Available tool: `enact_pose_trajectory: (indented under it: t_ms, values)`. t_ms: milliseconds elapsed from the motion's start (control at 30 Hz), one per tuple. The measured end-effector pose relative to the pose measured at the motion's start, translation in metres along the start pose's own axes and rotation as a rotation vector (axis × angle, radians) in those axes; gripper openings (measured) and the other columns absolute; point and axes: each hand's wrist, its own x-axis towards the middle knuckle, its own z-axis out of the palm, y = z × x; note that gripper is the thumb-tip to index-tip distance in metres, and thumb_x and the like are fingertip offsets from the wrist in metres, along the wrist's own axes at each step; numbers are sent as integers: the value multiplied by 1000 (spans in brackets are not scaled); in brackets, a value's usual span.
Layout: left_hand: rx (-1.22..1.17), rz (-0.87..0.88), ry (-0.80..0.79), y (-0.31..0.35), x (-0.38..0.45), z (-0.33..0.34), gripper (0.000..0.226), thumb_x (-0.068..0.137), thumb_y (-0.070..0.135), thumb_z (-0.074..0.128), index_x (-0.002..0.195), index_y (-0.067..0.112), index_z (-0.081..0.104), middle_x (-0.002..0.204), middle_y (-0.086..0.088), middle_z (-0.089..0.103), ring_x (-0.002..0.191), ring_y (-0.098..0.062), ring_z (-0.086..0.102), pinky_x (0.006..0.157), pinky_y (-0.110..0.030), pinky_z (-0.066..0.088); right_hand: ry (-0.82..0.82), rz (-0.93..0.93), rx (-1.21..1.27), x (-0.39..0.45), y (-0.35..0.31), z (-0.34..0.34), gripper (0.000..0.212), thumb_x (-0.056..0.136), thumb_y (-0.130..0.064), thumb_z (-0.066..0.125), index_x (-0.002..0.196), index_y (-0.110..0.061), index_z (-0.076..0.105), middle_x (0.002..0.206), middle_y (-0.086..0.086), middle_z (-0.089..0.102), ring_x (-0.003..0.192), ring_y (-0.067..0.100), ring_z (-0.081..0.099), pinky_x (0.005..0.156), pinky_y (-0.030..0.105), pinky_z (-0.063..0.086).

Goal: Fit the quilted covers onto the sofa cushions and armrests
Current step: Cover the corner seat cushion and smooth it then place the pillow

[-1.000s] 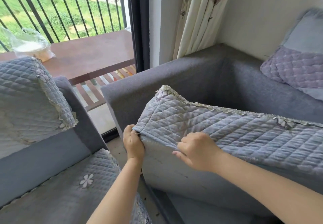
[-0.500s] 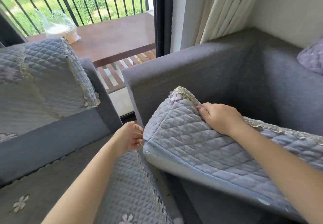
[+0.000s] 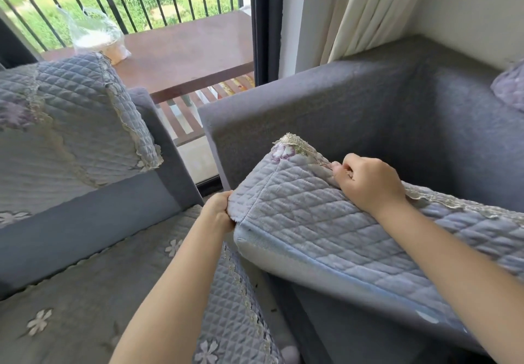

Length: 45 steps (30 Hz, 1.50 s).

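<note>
A blue-grey quilted cover (image 3: 317, 221) with lace trim is stretched over a seat cushion (image 3: 269, 253) that is tilted up off the grey sofa (image 3: 354, 102). My left hand (image 3: 219, 212) grips the cover's lower front corner at the cushion's left end. My right hand (image 3: 365, 182) pinches the lace-trimmed top edge near the upper corner. The cushion's pale underside shows below the cover's hem.
To the left stands a second sofa with a quilted cover over its armrest (image 3: 79, 114) and a flowered seat cover (image 3: 85, 292). Beyond are a balcony table (image 3: 184, 48) with a plastic bag (image 3: 93, 34), railing, a curtain (image 3: 368, 9) and a purple pillow (image 3: 510, 88).
My left hand has closed on the cover's corner after being just off it. My right hand has stayed at the lace edge. The view has shifted slightly.
</note>
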Motion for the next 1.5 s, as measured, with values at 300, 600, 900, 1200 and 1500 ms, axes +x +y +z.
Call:
enact_pose_trajectory:
  t_ms: [300, 600, 900, 1200, 1500]
  values:
    - [339, 221, 274, -37, 20, -22, 32, 94, 3, 36, 65, 14, 40, 66, -4, 42, 54, -16, 39, 50, -20, 36, 31, 56, 57, 35, 15, 8, 38, 83, -42, 27, 54, -17, 25, 66, 8, 46, 65, 26, 39, 60, 29, 24]
    - [655, 361, 303, -60, 8, -2, 36, 95, 7, 27, 120, -14, 42, 82, -22, 50, 54, -16, 30, 43, -22, 24, 158, 91, -94, 41, 37, -5, 58, 75, -36, 20, 82, 9, 56, 88, 32, 62, 84, 44, 58, 63, 35, 30]
    - [1200, 472, 309, -43, -19, -9, 38, 101, 34, 21, 114, 11, 48, 114, -13, 55, 100, -27, 50, 77, -32, 35, 254, -16, -232, 63, 22, 13, 37, 77, -22, 37, 52, 1, 50, 42, 17, 54, 33, 32, 51, 47, 18, 21]
    - [1613, 1302, -14, -33, -76, -3, 60, 82, 40, 43, 132, 7, 45, 131, -5, 52, 117, -18, 54, 92, -18, 41, 307, -32, -147, 65, 32, 16, 56, 79, -35, 18, 73, 8, 54, 66, 27, 61, 61, 40, 58, 52, 30, 26]
    - [2249, 1655, 57, -13, -92, 18, 44, 13, 5, 83, 43, 10, 52, 41, 1, 43, 27, -14, 23, 29, -8, 13, 237, -34, -147, 66, 30, 14, 52, 80, -28, 19, 88, 8, 56, 86, 27, 64, 83, 40, 59, 59, 32, 26]
